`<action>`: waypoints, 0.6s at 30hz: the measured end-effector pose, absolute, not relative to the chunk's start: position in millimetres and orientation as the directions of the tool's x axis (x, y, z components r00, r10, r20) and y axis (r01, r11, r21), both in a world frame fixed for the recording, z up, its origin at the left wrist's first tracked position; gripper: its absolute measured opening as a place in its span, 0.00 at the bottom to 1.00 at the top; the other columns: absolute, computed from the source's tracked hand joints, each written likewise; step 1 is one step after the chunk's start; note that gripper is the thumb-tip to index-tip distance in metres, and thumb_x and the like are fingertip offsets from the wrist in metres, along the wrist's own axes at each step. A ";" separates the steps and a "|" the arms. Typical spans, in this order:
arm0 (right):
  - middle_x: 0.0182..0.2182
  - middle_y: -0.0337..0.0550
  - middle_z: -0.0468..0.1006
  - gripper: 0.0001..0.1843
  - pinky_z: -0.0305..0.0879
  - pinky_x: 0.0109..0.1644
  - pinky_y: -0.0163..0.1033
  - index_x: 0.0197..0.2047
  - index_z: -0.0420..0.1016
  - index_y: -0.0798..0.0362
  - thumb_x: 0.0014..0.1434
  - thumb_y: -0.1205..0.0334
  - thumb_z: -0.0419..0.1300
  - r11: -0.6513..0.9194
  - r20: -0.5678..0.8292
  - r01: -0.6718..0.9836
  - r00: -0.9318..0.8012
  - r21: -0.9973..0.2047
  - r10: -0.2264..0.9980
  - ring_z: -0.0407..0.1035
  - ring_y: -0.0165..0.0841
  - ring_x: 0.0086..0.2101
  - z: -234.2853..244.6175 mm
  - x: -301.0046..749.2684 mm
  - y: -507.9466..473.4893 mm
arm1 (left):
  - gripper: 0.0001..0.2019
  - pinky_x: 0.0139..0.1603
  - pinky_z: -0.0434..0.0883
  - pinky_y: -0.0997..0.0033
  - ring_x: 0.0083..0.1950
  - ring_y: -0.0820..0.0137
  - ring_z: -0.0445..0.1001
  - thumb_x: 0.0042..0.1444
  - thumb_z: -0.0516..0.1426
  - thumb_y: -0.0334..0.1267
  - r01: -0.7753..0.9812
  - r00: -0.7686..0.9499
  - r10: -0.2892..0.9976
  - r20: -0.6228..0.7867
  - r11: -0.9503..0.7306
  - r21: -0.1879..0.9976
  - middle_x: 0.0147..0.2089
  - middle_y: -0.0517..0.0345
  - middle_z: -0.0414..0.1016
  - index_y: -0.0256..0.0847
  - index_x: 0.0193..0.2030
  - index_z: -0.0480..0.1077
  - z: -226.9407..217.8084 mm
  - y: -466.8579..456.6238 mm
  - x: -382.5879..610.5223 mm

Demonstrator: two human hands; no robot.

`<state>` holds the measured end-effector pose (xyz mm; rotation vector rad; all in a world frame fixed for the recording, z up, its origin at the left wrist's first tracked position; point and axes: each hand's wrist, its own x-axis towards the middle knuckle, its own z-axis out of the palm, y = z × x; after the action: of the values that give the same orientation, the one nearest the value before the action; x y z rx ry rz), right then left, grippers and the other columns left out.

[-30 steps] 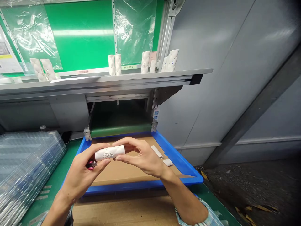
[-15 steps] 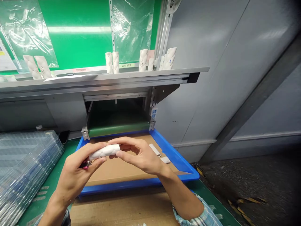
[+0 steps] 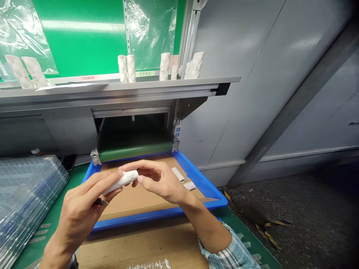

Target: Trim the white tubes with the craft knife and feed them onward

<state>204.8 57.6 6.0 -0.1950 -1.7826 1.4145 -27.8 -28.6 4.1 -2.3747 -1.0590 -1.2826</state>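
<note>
head view | left hand: closed narrow on white tube, small pink tool pinched below it | right hand: fingers around tube's right end | tube: tilted, between 2 hands, above blue tray

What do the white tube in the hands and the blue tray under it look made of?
The white tube looks like ceramic or hard plastic: smooth, dull white, with a soft sheen and no visible grain. The look alone can't settle which. The blue tray looks like moulded plastic, with an even glossy colour and a smoothly formed rim. Its brown lining looks like plain matte cardboard.
</note>
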 end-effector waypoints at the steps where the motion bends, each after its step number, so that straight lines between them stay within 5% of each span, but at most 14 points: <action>1: 0.50 0.48 0.86 0.19 0.76 0.50 0.41 0.59 0.86 0.51 0.67 0.61 0.66 0.351 0.501 -0.358 -0.642 -0.865 0.580 0.76 0.35 0.44 6.1 204.9 57.4 | 0.21 0.56 0.75 0.83 0.53 0.75 0.84 0.73 0.62 0.29 0.700 0.354 0.474 0.806 -0.706 0.108 0.58 0.56 0.83 0.45 0.70 0.72 4.0 -28.6 -27.8; 14: 0.51 0.49 0.87 0.21 0.78 0.51 0.42 0.54 0.88 0.51 0.66 0.47 0.72 0.315 0.470 -0.348 -0.650 -0.883 0.598 0.80 0.38 0.45 10.7 205.7 56.5 | 0.24 0.54 0.77 0.79 0.51 0.73 0.85 0.72 0.61 0.27 0.728 0.356 0.490 0.796 -0.679 0.093 0.56 0.57 0.84 0.50 0.71 0.72 4.2 -33.9 -26.1; 18: 0.44 0.47 0.88 0.20 0.78 0.50 0.41 0.49 0.88 0.53 0.73 0.45 0.64 0.357 0.490 -0.335 -0.606 -0.872 0.626 0.80 0.36 0.41 14.7 203.0 53.7 | 0.25 0.52 0.77 0.80 0.50 0.73 0.85 0.72 0.60 0.26 0.718 0.376 0.498 0.781 -0.690 0.094 0.56 0.56 0.84 0.49 0.71 0.70 3.5 -33.1 -26.6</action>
<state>203.0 53.7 14.7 -0.2588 -1.7502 1.3897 -26.6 -33.1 3.5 -2.3772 -1.0771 -1.2111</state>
